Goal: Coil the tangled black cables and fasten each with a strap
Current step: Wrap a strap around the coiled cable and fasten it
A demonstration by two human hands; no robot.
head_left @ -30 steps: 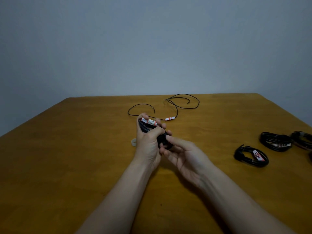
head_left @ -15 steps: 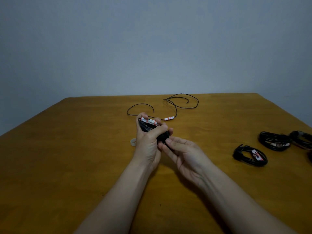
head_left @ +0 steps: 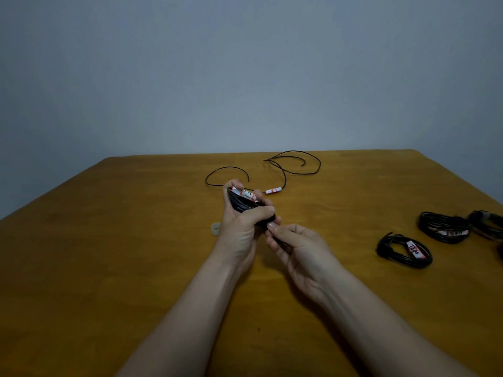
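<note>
Head view. Left hand (head_left: 242, 227) at centre frame, lifted off the desk (head_left: 109, 268), fingers and thumb wrapped round a cable bundle (head_left: 241, 206). Probable reason: clamping the loops so they cannot spring open.

Right hand (head_left: 296, 246) just below and right of it, fingers curled, tips pinching at the bundle's near end. A thin dark piece runs under those fingertips; strap or cable tail, cannot tell. Judged step: fastening this coil.

White tag with red stripes (head_left: 245, 193) on the bundle's far end, pinned under the left fingers. It carries dark marks, unreadable.

Loose black cable (head_left: 294, 164) sprawls in open loops in the upper centre of the desk, uncoiled, with its own red-and-white tag (head_left: 273, 190) just right of the left hand. Likely next in line.

Finished coils are parked at the right of the frame, well apart from the hands, presumably to keep done work separate. Nearest coil (head_left: 402, 251) has a white label, handwriting roughly "T3..", the rest uncertain. Second coil (head_left: 441, 227) has an illegible label. Third coil (head_left: 487, 224) is cut by the frame edge.

Small pale ring (head_left: 215, 229) lies on the desk just left of the left hand; purpose unclear.
</note>
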